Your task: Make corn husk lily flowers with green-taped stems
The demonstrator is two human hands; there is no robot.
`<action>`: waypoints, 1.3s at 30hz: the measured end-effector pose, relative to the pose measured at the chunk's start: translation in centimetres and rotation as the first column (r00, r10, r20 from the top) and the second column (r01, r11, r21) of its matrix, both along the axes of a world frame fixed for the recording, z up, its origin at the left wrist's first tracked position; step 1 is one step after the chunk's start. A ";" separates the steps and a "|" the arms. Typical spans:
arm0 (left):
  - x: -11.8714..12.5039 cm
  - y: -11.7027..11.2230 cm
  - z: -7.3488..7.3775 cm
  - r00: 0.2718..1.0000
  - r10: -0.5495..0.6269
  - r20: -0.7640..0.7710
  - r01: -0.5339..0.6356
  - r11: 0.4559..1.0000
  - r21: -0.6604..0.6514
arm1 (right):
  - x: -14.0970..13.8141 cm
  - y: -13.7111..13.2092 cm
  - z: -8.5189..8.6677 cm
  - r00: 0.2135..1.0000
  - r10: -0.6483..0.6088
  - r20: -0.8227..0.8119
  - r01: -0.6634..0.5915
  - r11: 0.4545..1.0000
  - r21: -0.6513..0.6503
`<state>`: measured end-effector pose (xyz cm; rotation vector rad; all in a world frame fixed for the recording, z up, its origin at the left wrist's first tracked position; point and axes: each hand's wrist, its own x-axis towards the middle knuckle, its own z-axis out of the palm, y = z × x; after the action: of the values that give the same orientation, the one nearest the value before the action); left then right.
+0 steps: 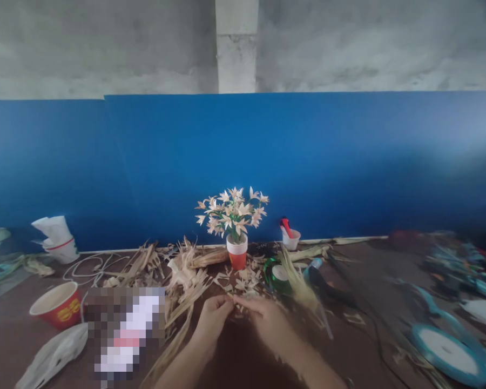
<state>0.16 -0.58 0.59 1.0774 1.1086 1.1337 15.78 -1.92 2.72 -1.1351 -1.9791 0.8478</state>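
Two bare hands meet over a brown table (pixel 243 359), just in front of a small pot (pixel 238 261) of pale flowers (pixel 243 210). The left hand (pixel 213 319) is curled, thumb and fingertips pinched together; the right hand (pixel 267 319) reaches in, its fingertips close to the left's. Whatever lies between them is too small for me to make out, so I cannot tell whether either grips anything. The flowers stand upright in the pot, near the blue screen (pixel 243 140), a full bunch that looks finished. Loose scraps (pixel 249 282) lie between pot and hands, and dry husks (pixel 186 274) are heaped to the left, seemingly unworked. I'd judge much is made, with material left over; whether more blooms are needed, I cannot say.
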 end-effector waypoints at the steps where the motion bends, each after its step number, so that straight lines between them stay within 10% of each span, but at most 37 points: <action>1: 0.0 0.1 -0.2 1.000 0.021 0.001 -0.021 1.000 -0.007 | -0.1 -0.1 -0.3 0.995 -0.030 0.100 0.023 0.997 0.079; 8: -0.1 0.6 -1.1 0.993 0.102 0.054 -0.096 0.990 -0.101 | -1.4 0.3 -3.2 0.767 -0.303 0.566 0.016 0.890 0.455; 27: -1.0 1.2 -0.9 0.973 0.090 -0.213 -0.107 0.992 -0.072 | 0.6 1.8 -3.0 0.606 -0.597 0.526 0.230 0.764 0.602; 32: -2.3 1.8 -0.9 0.775 0.197 -0.600 -0.036 0.962 0.270 | 1.4 2.1 -3.0 0.722 -0.545 0.426 0.198 0.753 0.628; 39: -2.5 1.3 -1.6 0.455 0.256 -0.853 0.072 0.944 0.322 | 1.0 1.7 -3.1 0.742 -0.513 0.432 0.201 0.784 0.587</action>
<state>-2.38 0.67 -1.00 2.0310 1.8628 0.7911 16.83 -0.21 -0.34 -1.4915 -2.1252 -0.2874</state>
